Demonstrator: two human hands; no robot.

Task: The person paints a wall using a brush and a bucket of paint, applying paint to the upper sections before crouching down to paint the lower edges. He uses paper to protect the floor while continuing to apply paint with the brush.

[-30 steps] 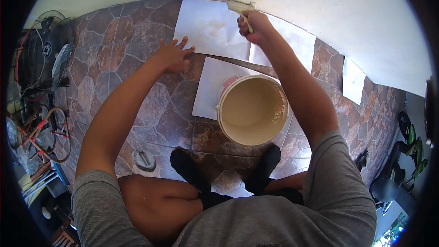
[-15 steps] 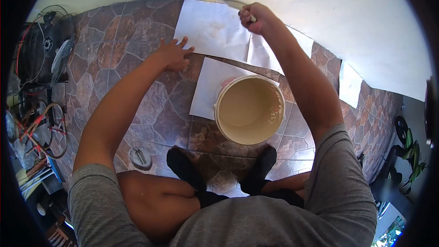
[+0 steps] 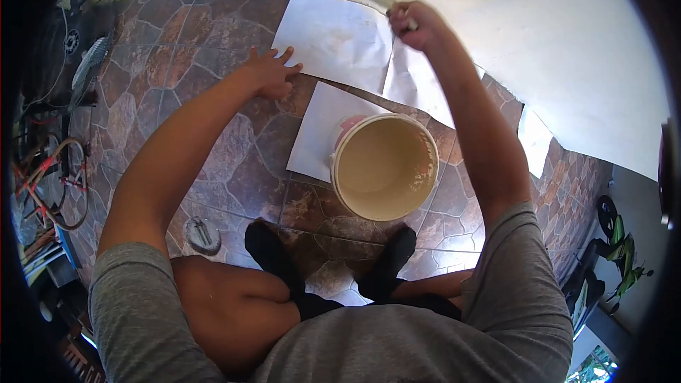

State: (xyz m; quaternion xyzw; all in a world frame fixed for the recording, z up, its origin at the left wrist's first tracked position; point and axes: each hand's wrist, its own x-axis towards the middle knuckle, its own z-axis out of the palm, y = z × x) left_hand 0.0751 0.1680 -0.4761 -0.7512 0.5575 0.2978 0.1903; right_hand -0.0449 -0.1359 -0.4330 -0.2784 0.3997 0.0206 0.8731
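Observation:
My right hand is closed round the pale handle of a paintbrush, whose motion-blurred head is close to the cream wall. My left hand has its fingers spread, the fingertips at the lower left edge of a long white sheet laid along the foot of the wall. Between my arms stands a bucket with cream paint inside and flaky splashes on its inner side. It rests partly on a second white sheet.
My feet in black socks are on the stone-patterned tiles below the bucket. A round grey dish lies by my left foot. A fan and red-marked tubing stand at far left. Another white sheet lies right; a motorbike stands beyond.
My right hand has moved slightly right along the wall with the paintbrush. My left hand stays spread at the sheet's edge. The whole view has shifted a little.

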